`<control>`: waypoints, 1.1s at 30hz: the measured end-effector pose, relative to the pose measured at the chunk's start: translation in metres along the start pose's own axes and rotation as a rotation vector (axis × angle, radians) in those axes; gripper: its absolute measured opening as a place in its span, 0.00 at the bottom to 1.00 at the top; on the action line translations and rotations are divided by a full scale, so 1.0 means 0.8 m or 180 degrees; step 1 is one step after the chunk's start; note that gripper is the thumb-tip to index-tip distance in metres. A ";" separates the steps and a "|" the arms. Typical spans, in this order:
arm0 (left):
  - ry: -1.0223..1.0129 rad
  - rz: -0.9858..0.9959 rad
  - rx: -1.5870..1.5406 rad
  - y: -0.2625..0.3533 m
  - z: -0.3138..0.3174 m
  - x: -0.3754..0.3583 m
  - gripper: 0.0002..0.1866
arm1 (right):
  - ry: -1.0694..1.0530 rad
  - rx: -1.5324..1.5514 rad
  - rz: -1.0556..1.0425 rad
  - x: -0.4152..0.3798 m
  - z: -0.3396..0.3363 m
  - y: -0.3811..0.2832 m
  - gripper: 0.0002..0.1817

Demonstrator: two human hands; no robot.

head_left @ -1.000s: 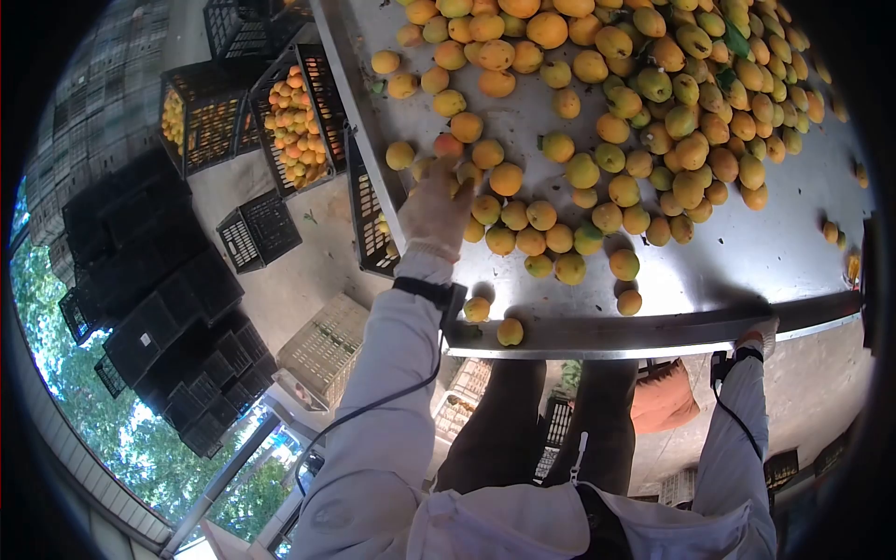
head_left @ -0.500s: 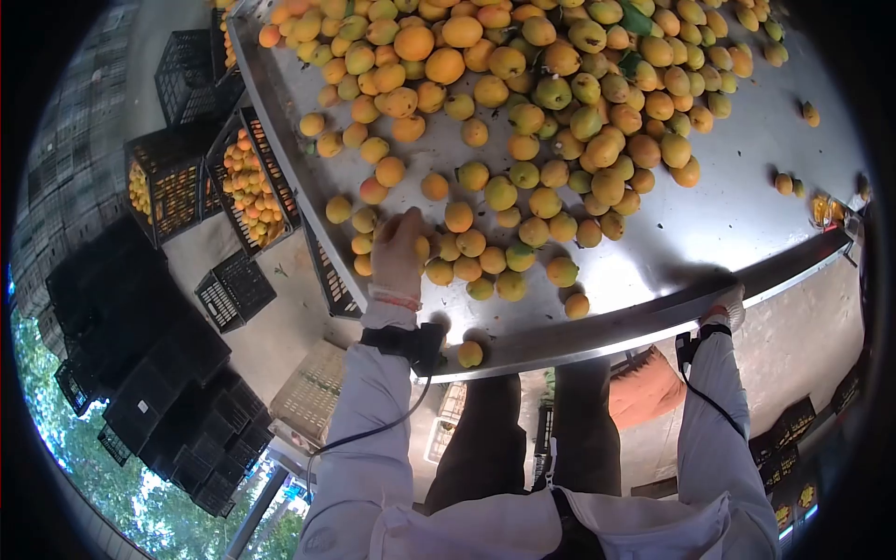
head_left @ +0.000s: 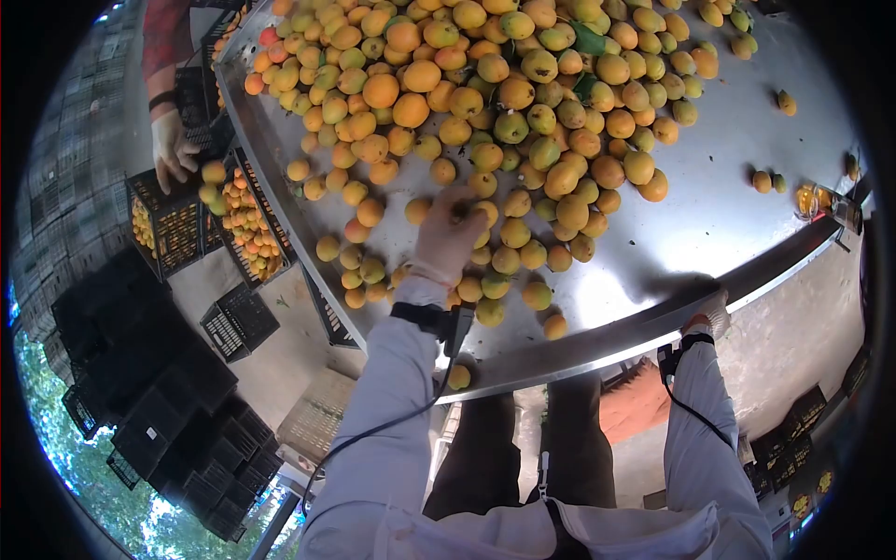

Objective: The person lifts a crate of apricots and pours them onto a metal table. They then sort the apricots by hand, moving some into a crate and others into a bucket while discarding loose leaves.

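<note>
Orange, yellow and greenish fruits lie heaped on a metal table. My left hand, in a pale glove, is over the near part of the heap. Its fingers are curled down among the fruits, and a small dark thing shows at the fingertips; what they hold is hidden. My right hand rests at the table's raised front edge, its fingers bent over the rim and partly out of sight. One fruit lies alone by the front edge.
At the left, another person's gloved hand is above a black crate, near two fruits in mid-air. Beside it stands a crate of orange fruits. Stacked black crates fill the lower left. A small container is at the table's right.
My left hand has moved right and slightly up, deeper among the fruits. Another person's arm and hand have come into view at the upper left. The view has shifted slightly.
</note>
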State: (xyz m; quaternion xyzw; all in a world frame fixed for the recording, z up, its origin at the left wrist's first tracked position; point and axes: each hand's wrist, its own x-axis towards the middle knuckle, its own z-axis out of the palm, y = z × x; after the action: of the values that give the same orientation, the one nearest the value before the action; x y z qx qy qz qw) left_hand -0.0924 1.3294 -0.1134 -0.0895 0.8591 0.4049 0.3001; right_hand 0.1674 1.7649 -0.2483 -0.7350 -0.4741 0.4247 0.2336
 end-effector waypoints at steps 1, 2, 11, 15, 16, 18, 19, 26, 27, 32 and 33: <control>-0.0108 -0.0435 -0.1963 -0.011 -0.010 -0.003 0.19 | 0.0084 -0.0131 0.0024 -0.003 0.002 -0.004 0.34; -0.0126 -0.0440 -0.1939 -0.028 -0.021 -0.003 0.19 | 0.0127 -0.0226 0.0024 -0.005 0.001 -0.003 0.34; 0.0460 0.0066 0.0868 0.061 0.005 0.059 0.23 | 0.0603 -0.0754 0.0538 -0.095 0.031 -0.092 0.34; 0.0223 -0.0016 0.2477 0.076 0.029 0.074 0.26 | 0.0434 -0.0311 0.0532 -0.035 0.009 -0.043 0.32; 0.0273 0.0014 0.2324 0.070 0.029 0.072 0.26 | 0.0424 -0.0310 0.0525 -0.036 0.003 -0.043 0.32; 0.0369 0.0060 0.2179 0.056 0.021 0.066 0.26 | -0.0031 -0.0003 0.0522 -0.040 0.002 -0.043 0.33; 0.0152 -0.0061 0.2059 0.046 0.015 0.054 0.27 | -0.0038 0.0012 0.0525 -0.043 0.000 -0.039 0.33; -0.0164 0.0019 0.1638 0.025 -0.015 0.003 0.33 | -0.0070 0.0029 0.0053 -0.042 -0.003 -0.027 0.35; 0.0101 0.0155 0.1240 0.030 -0.014 0.006 0.33 | -0.0089 0.0066 0.0067 -0.041 -0.001 -0.028 0.35; 0.0688 0.0395 0.0256 0.084 0.017 0.080 0.33 | 0.0248 -0.0477 0.0208 0.007 -0.007 -0.013 0.35; 0.0579 0.0237 0.0027 0.096 0.023 0.093 0.33 | 0.0232 -0.0534 0.0191 0.008 -0.008 -0.012 0.34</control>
State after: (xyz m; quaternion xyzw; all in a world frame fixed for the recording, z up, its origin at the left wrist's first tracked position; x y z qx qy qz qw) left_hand -0.1742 1.4005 -0.1167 -0.0928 0.8872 0.4024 0.2059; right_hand 0.1692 1.7751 -0.2402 -0.7808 -0.4770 0.3633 0.1755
